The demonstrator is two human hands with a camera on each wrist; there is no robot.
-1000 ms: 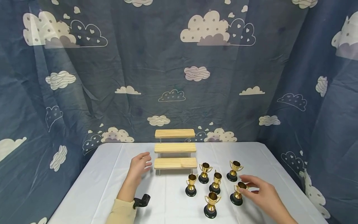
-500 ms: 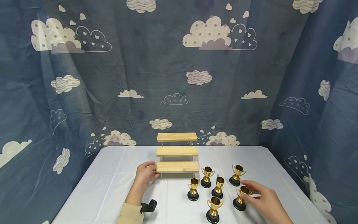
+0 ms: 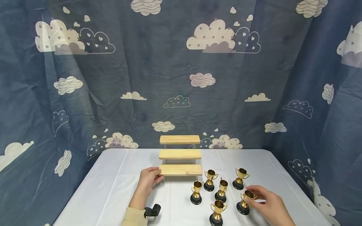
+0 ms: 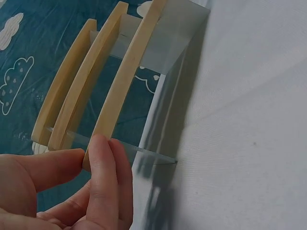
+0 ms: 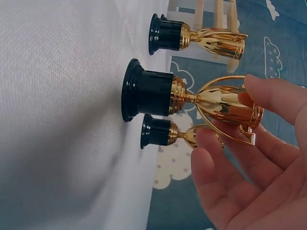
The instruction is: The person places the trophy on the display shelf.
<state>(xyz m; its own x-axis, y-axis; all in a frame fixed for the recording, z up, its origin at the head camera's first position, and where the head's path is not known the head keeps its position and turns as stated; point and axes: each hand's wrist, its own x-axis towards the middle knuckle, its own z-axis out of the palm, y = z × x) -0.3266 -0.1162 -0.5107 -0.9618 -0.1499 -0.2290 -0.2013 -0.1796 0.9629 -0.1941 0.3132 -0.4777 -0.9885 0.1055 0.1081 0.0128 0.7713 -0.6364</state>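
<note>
At the left end of the lowest board of a three-step wooden display stand is my left hand. In the left wrist view its thumb and fingers pinch the corner of that front board, which has clear side supports. My right hand holds a small gold trophy cup by its bowl, thumb on one side and fingers on the other. That cup's black base is upright and appears to stand on the white cloth.
Several similar trophy cups stand right of and in front of the stand, such as one beside it, one near the front and one behind my right hand. A cloud-patterned curtain surrounds the white-covered table.
My left hand has moved right and taken hold of the front board's left end. The right hand stays at the same trophy cup. The whole head view has shifted slightly.
</note>
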